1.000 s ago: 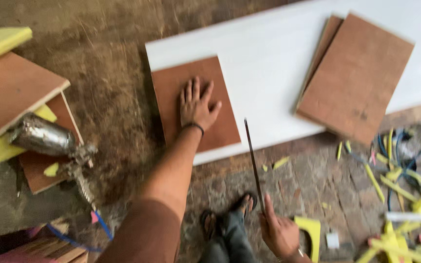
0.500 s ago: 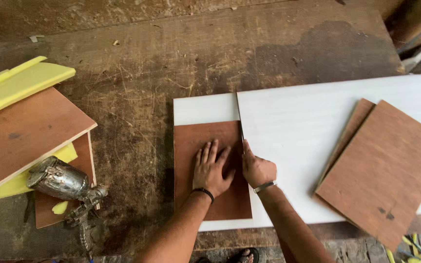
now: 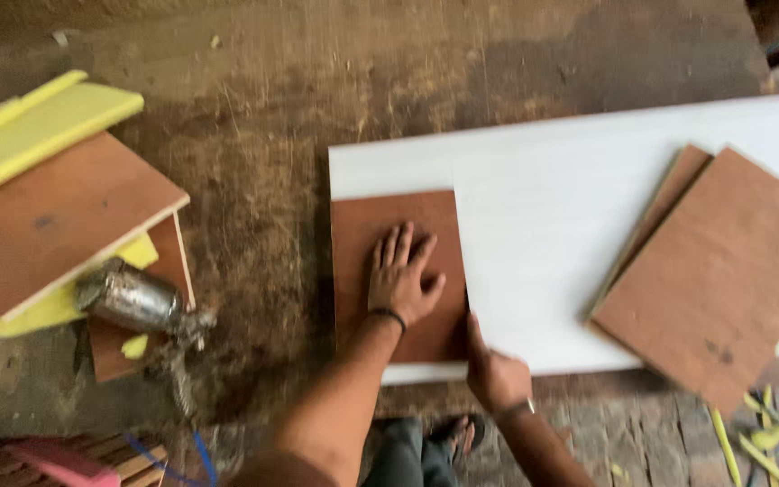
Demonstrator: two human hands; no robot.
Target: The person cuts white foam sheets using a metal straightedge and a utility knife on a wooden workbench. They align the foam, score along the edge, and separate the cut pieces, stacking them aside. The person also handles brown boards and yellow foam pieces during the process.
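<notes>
the left hand [image 3: 400, 281] lies flat, palm down and fingers spread, on a small reddish-brown square wooden panel [image 3: 397, 280] in the lower middle of the frame; it presses on the panel and grasps nothing. a dark band circles its wrist. the right hand [image 3: 496, 374] sits just below and to the right, at the panel's lower right corner, with its thumb reaching up along the panel's right edge; whether it pinches anything cannot be told.

the small panel rests on the left end of a long white flat board [image 3: 552, 261], which runs from the centre to the right edge of the frame. on that board, at the right, lie two larger reddish-brown rectangular panels [image 3: 719, 275], one stacked over the other and turned at an angle.

all this sits on a worn, stained brown floor [image 3: 263, 180]. at the left of the frame is a pile of brown wooden panels and yellow foam pieces [image 3: 56, 207], with a dull metal spray gun [image 3: 132, 302] beside it. yellow scraps [image 3: 759, 437] lie at the lower right, and a sandalled foot [image 3: 457, 435] shows at the bottom centre.
</notes>
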